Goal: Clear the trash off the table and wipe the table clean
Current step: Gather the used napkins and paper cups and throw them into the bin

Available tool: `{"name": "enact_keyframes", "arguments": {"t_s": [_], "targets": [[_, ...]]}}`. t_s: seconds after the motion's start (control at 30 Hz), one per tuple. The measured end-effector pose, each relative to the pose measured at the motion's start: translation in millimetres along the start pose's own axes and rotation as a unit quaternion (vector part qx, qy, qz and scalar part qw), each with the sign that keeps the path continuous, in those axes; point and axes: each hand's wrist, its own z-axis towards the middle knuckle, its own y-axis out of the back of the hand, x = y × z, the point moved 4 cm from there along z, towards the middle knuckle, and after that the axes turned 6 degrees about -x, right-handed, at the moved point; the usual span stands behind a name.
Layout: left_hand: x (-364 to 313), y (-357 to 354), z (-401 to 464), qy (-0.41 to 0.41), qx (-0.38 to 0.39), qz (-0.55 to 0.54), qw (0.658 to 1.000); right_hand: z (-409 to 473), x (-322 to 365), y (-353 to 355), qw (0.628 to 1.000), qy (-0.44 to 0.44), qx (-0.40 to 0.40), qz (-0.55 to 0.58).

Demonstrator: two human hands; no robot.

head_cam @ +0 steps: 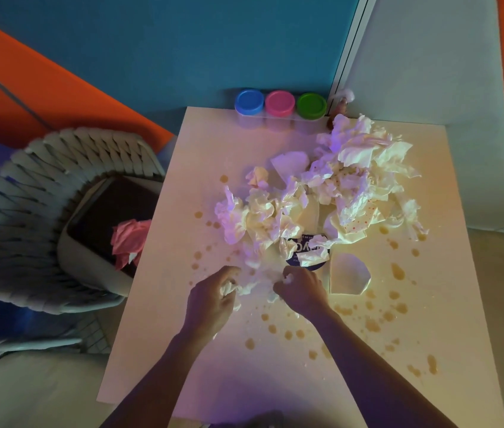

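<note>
2 hands gather crumpled paper at the near side of the pile on the bench.
the left hand (213, 299) and right hand (301, 291) each curl around a wad of crumpled paper (321, 193), whose heap spreads from the bench (158, 335) middle to its far right corner. brown spill spots (397, 271) dot the surface. 3 lidded jars (280, 103) line the far edge; a bin (90, 242) stands beyond the left edge.

Single head-worn wide-angle view, steep downward look from above bench (158, 319) near edge, facing far edge and wall. Close range: forearms enter from bottom. Whole benchtop visible, edges bowed by lens. No second view.
</note>
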Motion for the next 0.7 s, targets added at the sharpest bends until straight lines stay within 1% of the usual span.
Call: {"name": "enact_keyframes", "arguments": {"t_s": [0.1, 0.17, 0.3, 0.43, 0.5, 0.6, 0.7], "targets": [[-9.4, 1.8, -4.1, -0.039, 0.000, -0.029, 0.999, -3.5, -4.6, 2.1, 0.998, -0.015, -0.005, 0.059], [-15.0, 2.9, -6.3, -0.046, -0.008, -0.035, 0.998, -7.3, -7.9, 4.1, 0.995, -0.024, -0.008, 0.092], [-25.0, -1.4, -11.2, -0.039, -0.018, -0.038, 0.998, -18.3, -19.5, 10.7, 0.987, -0.033, -0.016, 0.159], [-40.8, -13.0, -19.0, -0.035, -0.026, -0.083, 0.996, -36.7, -31.4, 26.2, 0.974, -0.060, -0.025, 0.219], [-47.1, -22.3, -20.8, -0.031, -0.025, -0.071, 0.997, -47.7, -38.4, 35.8, 0.961, -0.089, -0.038, 0.261], [-61.7, -36.6, -24.2, -0.066, -0.017, -0.028, 0.997, -64.2, -52.5, 49.4, 0.942, -0.124, -0.051, 0.308], [-85.3, -48.0, -32.3, -0.088, -0.004, -0.034, 0.996, -79.3, -68.7, 60.4, 0.941, -0.139, -0.034, 0.305]]}}
